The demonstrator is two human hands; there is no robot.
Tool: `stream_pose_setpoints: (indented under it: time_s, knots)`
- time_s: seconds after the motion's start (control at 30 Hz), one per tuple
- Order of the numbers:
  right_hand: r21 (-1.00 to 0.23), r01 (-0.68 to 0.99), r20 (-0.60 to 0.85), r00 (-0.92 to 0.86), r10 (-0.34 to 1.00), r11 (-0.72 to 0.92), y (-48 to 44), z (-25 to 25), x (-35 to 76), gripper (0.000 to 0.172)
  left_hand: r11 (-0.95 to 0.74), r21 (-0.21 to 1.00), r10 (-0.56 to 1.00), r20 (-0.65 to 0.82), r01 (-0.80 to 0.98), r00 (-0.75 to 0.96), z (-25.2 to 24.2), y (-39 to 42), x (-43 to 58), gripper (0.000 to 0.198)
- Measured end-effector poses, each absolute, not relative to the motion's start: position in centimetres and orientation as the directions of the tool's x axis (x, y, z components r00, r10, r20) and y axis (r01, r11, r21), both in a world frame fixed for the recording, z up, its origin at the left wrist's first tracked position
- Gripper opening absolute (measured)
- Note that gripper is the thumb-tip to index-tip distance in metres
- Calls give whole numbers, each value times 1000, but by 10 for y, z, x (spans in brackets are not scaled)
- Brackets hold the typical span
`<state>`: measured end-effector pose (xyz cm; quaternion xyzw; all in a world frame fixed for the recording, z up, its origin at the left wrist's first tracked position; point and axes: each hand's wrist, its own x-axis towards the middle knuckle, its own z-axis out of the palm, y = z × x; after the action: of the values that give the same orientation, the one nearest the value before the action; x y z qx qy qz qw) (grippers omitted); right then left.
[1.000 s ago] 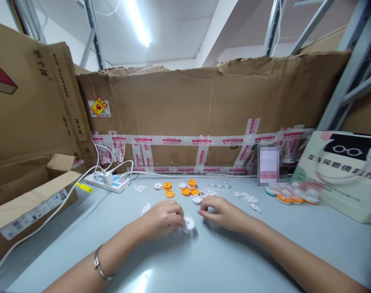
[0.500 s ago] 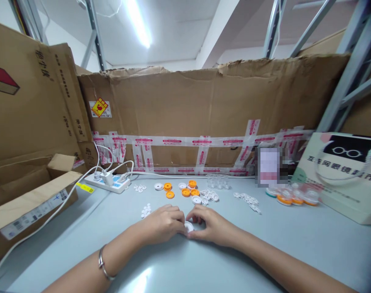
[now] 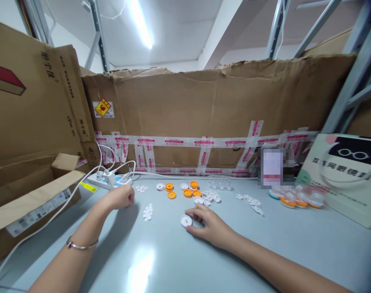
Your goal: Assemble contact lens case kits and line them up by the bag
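My right hand has its thumb and fingers at the right edge of a round white plastic cap, steadying it on the table. My left hand is off to the left, in front of the power strip, its fingers curled in. Whatever those fingers hold, if anything, is hidden. Beside it are a few small white ring-like pieces. Between the two hands lies a cluster of small white round pieces. Behind the cap are orange caps, another white cap and a heap of white parts.
A white power strip with cables sits at back left, by an open carton. More white parts, clear plastic pieces and orange-based clear items lie to the right, near a paper bag. Cardboard walls the back.
My left hand has left the white cap and moved left, towards the power strip. My right hand stays at the cap, which now shows its round face.
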<state>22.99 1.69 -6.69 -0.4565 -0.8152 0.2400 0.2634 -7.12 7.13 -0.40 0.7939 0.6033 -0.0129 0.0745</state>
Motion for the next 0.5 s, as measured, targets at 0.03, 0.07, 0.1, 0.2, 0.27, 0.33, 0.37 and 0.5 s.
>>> stream_pose_setpoints:
  time_s: [0.03, 0.07, 0.1, 0.2, 0.27, 0.33, 0.37, 0.5]
  knots:
    - [-632, 618, 211, -443, 872, 467, 17, -67, 230, 35, -248, 102, 956, -132, 963, 261, -7, 72, -73, 17]
    - [-635, 616, 213, -441, 872, 467, 17, -68, 231, 38, -243, 103, 955, -148, 965, 256, -9, 73, -72, 17]
    - [-638, 612, 215, -441, 871, 468, 17, -68, 231, 41, -241, 103, 954, -158, 965, 255, -11, 73, -71, 17]
    - [-641, 604, 224, -444, 868, 474, 17, -68, 233, 39, -246, 100, 950, -173, 964, 261, -14, 74, -64, 16]
    - [-638, 606, 227, -442, 868, 475, 17, -68, 233, 38, -251, 95, 948, -176, 963, 265, -15, 74, -62, 15]
    - [-637, 606, 229, -442, 867, 477, 16, -68, 233, 37, -256, 91, 947, -178, 962, 268, -16, 75, -61, 15]
    - [-638, 603, 231, -443, 866, 478, 16, -69, 233, 37, -259, 90, 946, -179, 962, 271, -16, 75, -61, 16]
    - [-648, 584, 250, -442, 861, 488, 17, -72, 232, 37, -270, 77, 947, -160, 960, 279, -15, 72, -60, 18]
